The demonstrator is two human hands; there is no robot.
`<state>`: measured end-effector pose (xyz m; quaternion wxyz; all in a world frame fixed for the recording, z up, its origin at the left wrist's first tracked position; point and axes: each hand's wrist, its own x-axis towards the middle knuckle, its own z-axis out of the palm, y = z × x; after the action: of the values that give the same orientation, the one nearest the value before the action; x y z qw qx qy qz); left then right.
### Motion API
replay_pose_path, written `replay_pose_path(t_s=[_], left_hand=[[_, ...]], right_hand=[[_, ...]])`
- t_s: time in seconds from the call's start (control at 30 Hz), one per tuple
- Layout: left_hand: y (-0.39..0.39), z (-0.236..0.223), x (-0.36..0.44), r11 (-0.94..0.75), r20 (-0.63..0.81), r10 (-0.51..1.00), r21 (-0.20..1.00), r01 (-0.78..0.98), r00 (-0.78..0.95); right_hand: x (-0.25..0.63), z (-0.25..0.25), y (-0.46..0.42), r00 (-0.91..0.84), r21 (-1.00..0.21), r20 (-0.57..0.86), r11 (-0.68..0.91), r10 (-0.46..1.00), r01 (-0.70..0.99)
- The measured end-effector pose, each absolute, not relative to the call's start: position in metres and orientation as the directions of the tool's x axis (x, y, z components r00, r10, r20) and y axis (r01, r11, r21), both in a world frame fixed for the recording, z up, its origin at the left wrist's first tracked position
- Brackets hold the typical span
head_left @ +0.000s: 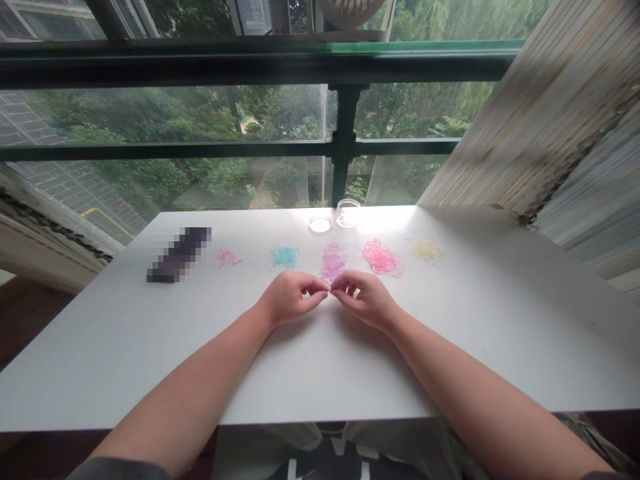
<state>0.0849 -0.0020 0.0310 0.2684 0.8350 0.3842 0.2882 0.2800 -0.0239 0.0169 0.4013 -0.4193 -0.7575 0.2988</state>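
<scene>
My left hand [295, 297] and my right hand [364, 299] meet over the middle of the white table, fingertips almost touching. Each one pinches with thumb and forefinger; whatever is between the tips is too small to make out. Just beyond the fingertips lies a loose pile of thin purple bands [333, 257], its near edge partly hidden by my fingers. To its left is a pile of teal bands [284, 257], and to its right a larger heap of bright pink bands [381, 257]. The strands look like small rubber bands.
Farther left sits a small cluster of pink-purple bands [228, 258], and at the right a yellow pile [427, 251]. A clear round jar [348, 215] and a clear lid [320, 225] stand at the table's back edge. A blurred dark object [180, 255] lies at the left.
</scene>
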Motion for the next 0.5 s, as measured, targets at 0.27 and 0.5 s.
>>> replay_pose_path(t_s=[0.27,0.5], left_hand=[[-0.0022,0.0309,0.0829,-0.582,0.298,0.783,0.661,0.474,0.546],[-0.0024,0.0327,0.0836,-0.560,0.263,0.797,0.657,0.505,0.543]], right_hand=[[0.2806,0.0181,-0.0260,-0.330,-0.785,0.341,0.460,0.880,0.416],[0.2801,0.0186,-0.0263,-0.335,-0.778,0.340,0.463,0.879,0.424]])
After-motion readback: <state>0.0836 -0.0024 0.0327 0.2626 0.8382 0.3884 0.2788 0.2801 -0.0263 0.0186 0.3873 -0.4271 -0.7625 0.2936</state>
